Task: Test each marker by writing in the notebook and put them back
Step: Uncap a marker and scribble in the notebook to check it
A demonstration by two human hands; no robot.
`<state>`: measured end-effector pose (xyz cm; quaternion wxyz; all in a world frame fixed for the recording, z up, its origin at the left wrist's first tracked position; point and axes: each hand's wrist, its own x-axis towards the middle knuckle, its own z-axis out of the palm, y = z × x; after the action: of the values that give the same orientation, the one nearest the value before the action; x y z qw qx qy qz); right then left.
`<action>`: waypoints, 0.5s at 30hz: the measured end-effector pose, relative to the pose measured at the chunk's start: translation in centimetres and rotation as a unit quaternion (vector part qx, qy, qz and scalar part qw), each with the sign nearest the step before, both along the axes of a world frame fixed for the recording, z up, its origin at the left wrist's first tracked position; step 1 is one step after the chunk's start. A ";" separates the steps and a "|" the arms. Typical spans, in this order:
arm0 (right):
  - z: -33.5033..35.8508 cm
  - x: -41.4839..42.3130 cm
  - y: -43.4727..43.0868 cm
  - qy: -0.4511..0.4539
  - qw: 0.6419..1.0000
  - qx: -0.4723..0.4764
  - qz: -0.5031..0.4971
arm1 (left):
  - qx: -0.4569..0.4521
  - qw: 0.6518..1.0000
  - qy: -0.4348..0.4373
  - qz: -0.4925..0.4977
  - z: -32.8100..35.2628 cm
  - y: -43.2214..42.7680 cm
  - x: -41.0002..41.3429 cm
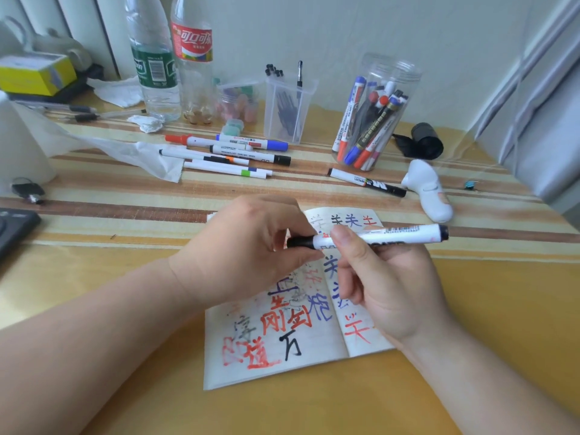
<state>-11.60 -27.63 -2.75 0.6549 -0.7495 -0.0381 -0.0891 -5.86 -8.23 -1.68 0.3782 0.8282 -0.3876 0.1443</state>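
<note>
Left hand (251, 246) pinches marker (408, 232) cap, right hand (386, 287) grips barrel; both hide notebook (276, 346) middle; tip unseen.

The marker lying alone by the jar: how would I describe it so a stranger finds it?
Find the packed clear round jar, back right. Just in front of it a lone marker lies flat, next to a white gadget. Unlike the cluster of markers further left, it has no neighbours, and its right end is black.

Two bottles (154, 61), one notebook (317, 356)
</note>
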 end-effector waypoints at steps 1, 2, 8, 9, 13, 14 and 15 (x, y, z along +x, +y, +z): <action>0.1 0.2 -0.1 0.000 1.000 0.006 -0.004 | 0.007 1.000 0.002 -0.001 0.0 0.0 0.1; 0.1 0.3 -0.4 -0.001 1.000 0.022 -0.009 | 0.018 1.000 -0.003 -0.005 0.0 0.1 0.2; 1.2 -0.5 -1.0 -0.043 0.991 0.113 0.056 | 0.021 1.000 0.014 -0.005 -0.8 1.0 0.6; 1.5 -0.6 -0.8 -0.047 0.992 0.109 0.044 | 0.016 1.000 0.011 -0.004 -0.7 1.0 0.7; 4.2 -0.2 -0.4 -0.103 0.994 -0.007 -0.027 | -0.019 1.000 -0.006 0.023 -0.3 0.7 0.5; 5.2 0.3 -0.4 -0.126 0.990 -0.045 -0.037 | -0.034 0.999 0.001 0.040 -0.2 0.7 0.3; 6.2 1.0 -0.4 -0.144 0.986 -0.071 -0.044 | -0.045 0.997 0.006 0.056 -0.1 0.7 0.2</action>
<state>-10.65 -28.02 3.48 0.5830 -0.7746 -0.1051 -0.2214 -5.66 -7.53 -1.80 0.4089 0.8314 -0.3314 0.1780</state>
